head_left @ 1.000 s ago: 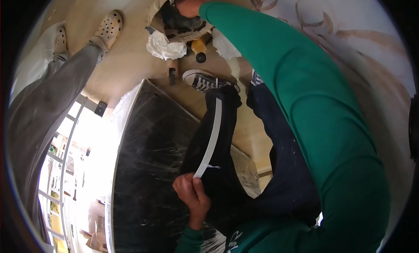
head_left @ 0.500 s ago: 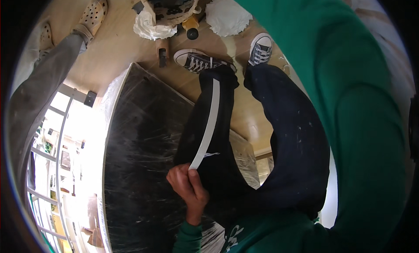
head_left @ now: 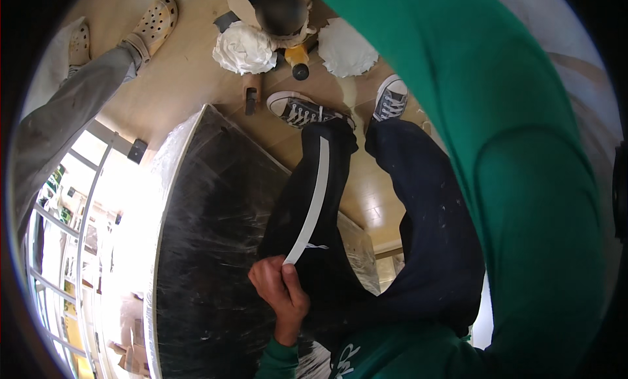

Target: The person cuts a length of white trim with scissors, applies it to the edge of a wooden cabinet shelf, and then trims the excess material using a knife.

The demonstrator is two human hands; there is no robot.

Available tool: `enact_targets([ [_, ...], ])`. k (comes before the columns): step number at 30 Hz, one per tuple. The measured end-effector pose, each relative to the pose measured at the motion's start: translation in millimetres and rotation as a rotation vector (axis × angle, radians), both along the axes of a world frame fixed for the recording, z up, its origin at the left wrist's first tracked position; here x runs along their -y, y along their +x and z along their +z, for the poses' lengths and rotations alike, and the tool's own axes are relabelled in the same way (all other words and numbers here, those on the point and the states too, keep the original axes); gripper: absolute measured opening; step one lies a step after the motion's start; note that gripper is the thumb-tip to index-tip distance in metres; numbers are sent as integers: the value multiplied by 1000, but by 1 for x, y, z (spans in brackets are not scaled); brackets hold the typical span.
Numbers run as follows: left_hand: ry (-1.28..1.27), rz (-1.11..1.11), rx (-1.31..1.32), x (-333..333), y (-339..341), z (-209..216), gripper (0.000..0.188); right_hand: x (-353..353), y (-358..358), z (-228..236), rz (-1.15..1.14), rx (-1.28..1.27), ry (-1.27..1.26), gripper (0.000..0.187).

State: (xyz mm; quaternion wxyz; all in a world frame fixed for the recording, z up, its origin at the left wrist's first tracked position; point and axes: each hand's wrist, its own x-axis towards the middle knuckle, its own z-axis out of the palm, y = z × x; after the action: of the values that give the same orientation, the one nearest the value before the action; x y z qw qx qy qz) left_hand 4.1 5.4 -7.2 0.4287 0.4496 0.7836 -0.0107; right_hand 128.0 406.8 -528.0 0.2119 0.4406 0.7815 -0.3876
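Note:
My left hand (head_left: 280, 292) is closed, with the thumb pressed on the lower end of a long, narrow, pale grey-white strip (head_left: 316, 205). The strip curves upward over my dark trouser leg, its far end loose near the shin. My right arm (head_left: 517, 150), in a green sleeve, reaches forward past the top edge of the picture, so the right hand is out of sight. Left of my leg stands a large dark panel (head_left: 209, 248) wrapped in clear plastic film.
Near my shoes (head_left: 297, 109) are a torn paper bag (head_left: 297, 35), a crumpled white wad (head_left: 247, 48), a yellow-and-black tool (head_left: 298, 61) and a flat whitish sheet (head_left: 345, 48). Another person's leg (head_left: 78, 110) stands at the left, beside a metal ladder-like frame (head_left: 88, 212).
The view has shifted a little, so the floor items, shoes and strip appear lower. My left hand keeps its hold on the strip; the right sleeve crosses slightly further left at the top.

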Motion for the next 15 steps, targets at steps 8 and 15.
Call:
enact_targets([
  [8,-15,15,14,-1,2,3,34,6,0,-6,35,43,37,45],
  [15,-20,11,16,-1,6,6,33,18,10,-43,86,71,0,44],
])
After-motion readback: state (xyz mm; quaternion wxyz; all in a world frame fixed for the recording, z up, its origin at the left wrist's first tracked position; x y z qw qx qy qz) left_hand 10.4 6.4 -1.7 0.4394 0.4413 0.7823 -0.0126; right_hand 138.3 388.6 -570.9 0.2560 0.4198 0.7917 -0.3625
